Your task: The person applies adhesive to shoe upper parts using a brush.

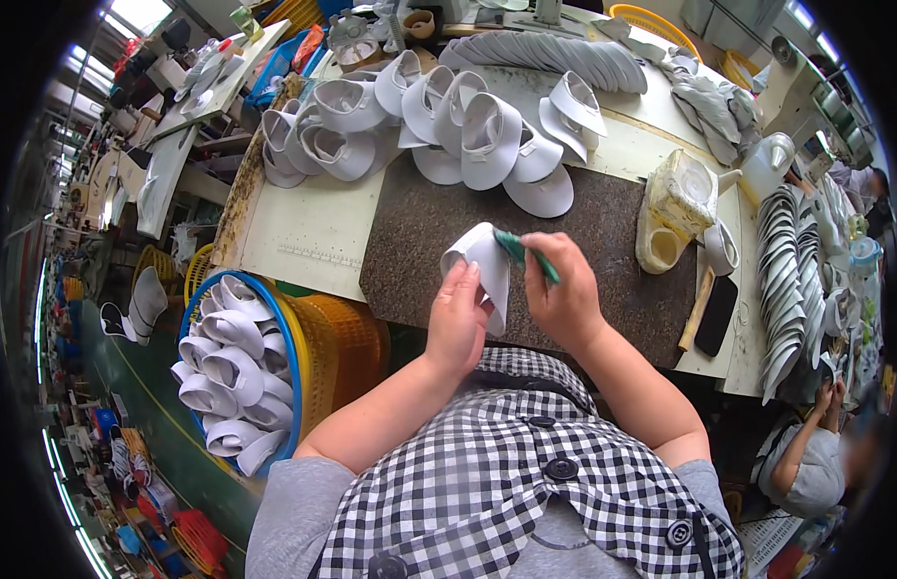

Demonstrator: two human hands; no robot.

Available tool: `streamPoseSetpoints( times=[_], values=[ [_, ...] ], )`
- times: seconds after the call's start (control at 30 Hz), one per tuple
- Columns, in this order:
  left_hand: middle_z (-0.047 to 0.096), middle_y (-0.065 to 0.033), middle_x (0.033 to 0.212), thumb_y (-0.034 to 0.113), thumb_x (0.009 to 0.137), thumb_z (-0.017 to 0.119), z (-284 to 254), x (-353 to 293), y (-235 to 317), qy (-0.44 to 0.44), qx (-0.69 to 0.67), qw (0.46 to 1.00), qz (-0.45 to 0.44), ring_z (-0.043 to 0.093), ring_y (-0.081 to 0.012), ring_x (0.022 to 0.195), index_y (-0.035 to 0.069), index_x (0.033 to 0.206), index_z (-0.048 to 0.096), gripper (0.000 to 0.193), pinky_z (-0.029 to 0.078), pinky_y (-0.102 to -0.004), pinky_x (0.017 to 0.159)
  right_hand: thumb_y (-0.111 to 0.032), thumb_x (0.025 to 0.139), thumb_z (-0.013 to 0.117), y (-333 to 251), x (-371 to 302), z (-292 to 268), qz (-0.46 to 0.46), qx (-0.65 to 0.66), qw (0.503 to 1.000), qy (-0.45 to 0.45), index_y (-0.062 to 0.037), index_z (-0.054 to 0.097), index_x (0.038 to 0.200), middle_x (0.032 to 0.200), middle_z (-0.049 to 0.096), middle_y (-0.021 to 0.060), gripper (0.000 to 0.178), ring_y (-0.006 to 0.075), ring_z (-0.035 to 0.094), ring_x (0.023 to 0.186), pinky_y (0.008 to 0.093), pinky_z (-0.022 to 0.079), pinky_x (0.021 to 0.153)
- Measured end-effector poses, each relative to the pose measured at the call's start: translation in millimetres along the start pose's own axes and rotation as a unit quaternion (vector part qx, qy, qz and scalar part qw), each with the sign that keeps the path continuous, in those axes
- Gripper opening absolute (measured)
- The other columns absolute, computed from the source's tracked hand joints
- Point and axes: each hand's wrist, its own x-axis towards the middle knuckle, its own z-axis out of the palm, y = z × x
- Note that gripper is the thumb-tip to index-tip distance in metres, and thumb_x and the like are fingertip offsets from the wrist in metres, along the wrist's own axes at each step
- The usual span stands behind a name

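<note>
Your left hand (456,323) grasps a white shoe upper (491,270) low on its side, thumb in front, holding it raised above the near part of the dark brown mat (400,256). Your right hand (566,289) is closed around a green brush-like tool (511,247), whose head meets the upper's top edge. More white uppers (491,145) cluster beyond, a stained pale container (682,188) stands to your right, and a yellow basket (340,338) of uppers sits left.

A smooth, curved white piece (496,278) stands tilted above the dark brown mat (400,246), looped into an open band; a slim green tool (512,246) slants at its upper right edge.
</note>
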Motion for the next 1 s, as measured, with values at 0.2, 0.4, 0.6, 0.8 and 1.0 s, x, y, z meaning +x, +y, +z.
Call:
streamPoseSetpoints(
  times=[0.2,0.4,0.6,0.8,1.0],
  values=[
    [0.049,-0.0085,0.134,0.02,0.104,0.035,-4,-4,-1,0.001,-0.004,1.0,-0.019,0.049,-0.0197,0.122,0.007,0.142,0.038,0.04,0.039,-0.0417,0.106,0.003,0.083,0.06,-16,-6,-4,0.076,0.002,0.997,-0.021,-0.0065,0.051,0.106,0.087,0.058,0.0152,0.026,0.0354,0.06,0.078,0.0415,0.049,0.067],
    [0.052,-0.0077,0.13,0.02,0.103,0.036,-11,8,7,-0.007,-0.057,0.998,-0.029,0.051,-0.0193,0.12,0.009,0.14,0.04,0.039,0.041,-0.0406,0.103,0.004,0.083,0.06,-19,-1,-15,0.139,0.024,0.989,-0.048,-0.0059,0.055,0.105,0.091,0.064,0.0149,0.025,0.0337,0.063,0.086,0.0389,0.051,0.072],
    [0.058,-0.0133,0.125,0.022,0.101,0.036,-36,33,23,-0.002,-0.161,0.987,-0.022,0.056,-0.0266,0.115,0.004,0.133,0.045,0.037,0.042,-0.0455,0.104,0.008,0.077,0.065,19,-24,2,0.01,0.123,0.986,-0.111,-0.0071,0.065,0.105,0.095,0.067,0.0119,0.031,0.0294,0.065,0.087,0.0363,0.052,0.076],
    [0.062,-0.0154,0.118,0.018,0.092,0.04,-99,32,13,0.128,-0.222,0.967,-0.013,0.058,-0.0276,0.11,0.001,0.118,0.058,0.035,0.043,-0.0487,0.103,0.007,0.078,0.066,28,-57,30,0.099,0.198,0.972,-0.082,-0.0081,0.066,0.101,0.093,0.067,0.0109,0.027,0.0291,0.065,0.087,0.0363,0.052,0.077],
    [0.064,-0.0133,0.111,0.018,0.091,0.041,-122,29,-1,0.202,-0.246,0.948,-0.017,0.06,-0.0276,0.106,0.003,0.11,0.06,0.031,0.044,-0.05,0.1,0.002,0.083,0.065,57,-72,58,0.103,0.11,0.977,-0.151,-0.0077,0.066,0.103,0.097,0.067,0.0117,0.022,0.0287,0.066,0.091,0.0355,0.052,0.079]
  ],
)
